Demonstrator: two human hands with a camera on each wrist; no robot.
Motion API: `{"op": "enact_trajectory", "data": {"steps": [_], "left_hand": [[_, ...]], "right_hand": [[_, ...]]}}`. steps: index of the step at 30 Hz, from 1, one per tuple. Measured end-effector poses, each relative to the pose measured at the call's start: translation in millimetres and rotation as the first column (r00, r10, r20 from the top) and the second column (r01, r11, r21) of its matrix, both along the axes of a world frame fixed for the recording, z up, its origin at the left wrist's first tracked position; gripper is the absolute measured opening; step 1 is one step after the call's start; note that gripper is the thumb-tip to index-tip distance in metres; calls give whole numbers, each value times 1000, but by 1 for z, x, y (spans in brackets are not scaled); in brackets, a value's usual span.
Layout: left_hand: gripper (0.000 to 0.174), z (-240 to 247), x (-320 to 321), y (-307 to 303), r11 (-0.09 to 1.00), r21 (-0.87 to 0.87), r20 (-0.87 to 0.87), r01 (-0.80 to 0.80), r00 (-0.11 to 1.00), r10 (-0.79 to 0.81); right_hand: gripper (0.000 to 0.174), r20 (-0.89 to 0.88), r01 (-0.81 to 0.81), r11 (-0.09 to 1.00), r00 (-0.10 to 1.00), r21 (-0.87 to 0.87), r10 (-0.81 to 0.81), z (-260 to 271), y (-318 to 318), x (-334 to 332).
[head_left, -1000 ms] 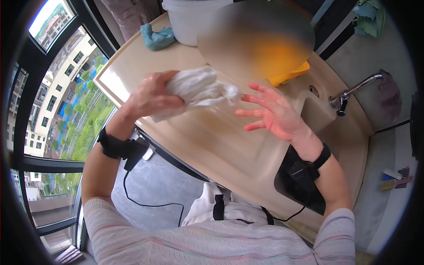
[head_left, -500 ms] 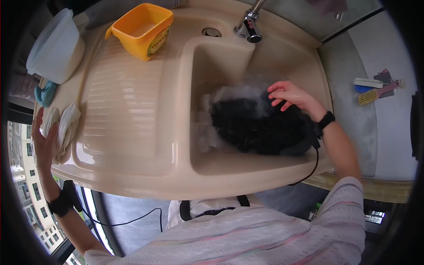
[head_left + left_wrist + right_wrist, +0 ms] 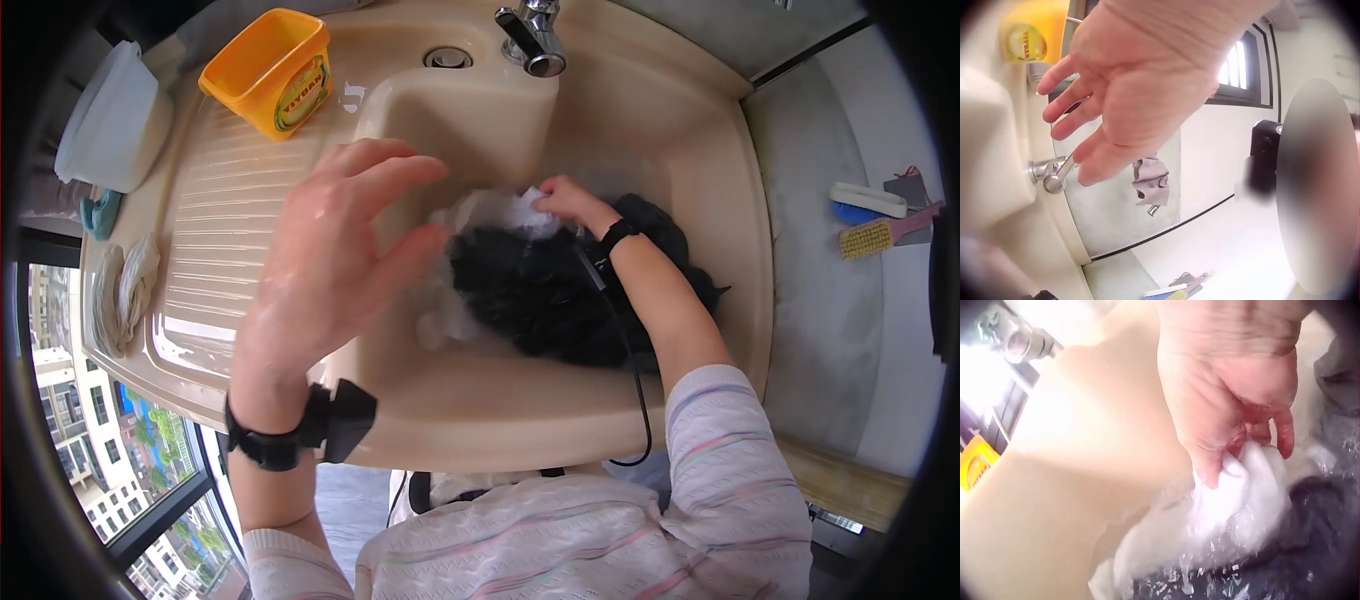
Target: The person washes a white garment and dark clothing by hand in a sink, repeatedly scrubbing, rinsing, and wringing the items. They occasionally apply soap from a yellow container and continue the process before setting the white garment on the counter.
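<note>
LAUNDRY AT THE SINK: A person's right hand (image 3: 565, 200) pinches a white cloth (image 3: 495, 212) at the centre of the frame. The right wrist view shows thumb and fingertips closed on a bunched fold. The cloth lies in the basin of the sink (image 3: 500, 440), wet and flecked with suds. It touches a black garment (image 3: 560, 290) that fills the basin's right half.

The left hand (image 3: 330, 250) hovers above the basin's left edge, its grip spread, fingers straight and glistening, holding nothing. A tap (image 3: 530, 35) stands at top centre. A yellow tub (image 3: 268, 70) sits on the bench (image 3: 230, 200) at upper left, and twisted cloths (image 3: 125, 290) lie at the far left edge.

The white cloth looks soft and limp. Being soaked, it is likely heavier than its bulk suggests and slick with soap. A fingertip pinch could slip, so a fuller grip round the bunched middle would probably hold better. Taken up anywhere, it would sag and drip.
</note>
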State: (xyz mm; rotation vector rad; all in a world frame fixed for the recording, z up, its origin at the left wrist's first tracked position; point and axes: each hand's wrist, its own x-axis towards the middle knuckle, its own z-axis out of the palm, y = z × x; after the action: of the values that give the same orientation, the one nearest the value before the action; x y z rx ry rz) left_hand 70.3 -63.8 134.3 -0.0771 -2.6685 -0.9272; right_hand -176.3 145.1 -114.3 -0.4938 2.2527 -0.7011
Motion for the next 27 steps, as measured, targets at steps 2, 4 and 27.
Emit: {"op": "enact_trajectory", "data": {"steps": [2,4,27], "left_hand": [[32,-5,-13,15,1000,26,11,-17,1000,16],[31,-15,-25,24,997,74,27,-21,999,20],[28,-117,-67,23,759,514,427,-400,887,178]], "right_hand": [[34,80,27,998,997,-57,-23,26,6,-9],[32,162,59,992,986,-111,-40,55,7,-9],[26,311,-10,823,923,-568,227,134,-36,34]]}}
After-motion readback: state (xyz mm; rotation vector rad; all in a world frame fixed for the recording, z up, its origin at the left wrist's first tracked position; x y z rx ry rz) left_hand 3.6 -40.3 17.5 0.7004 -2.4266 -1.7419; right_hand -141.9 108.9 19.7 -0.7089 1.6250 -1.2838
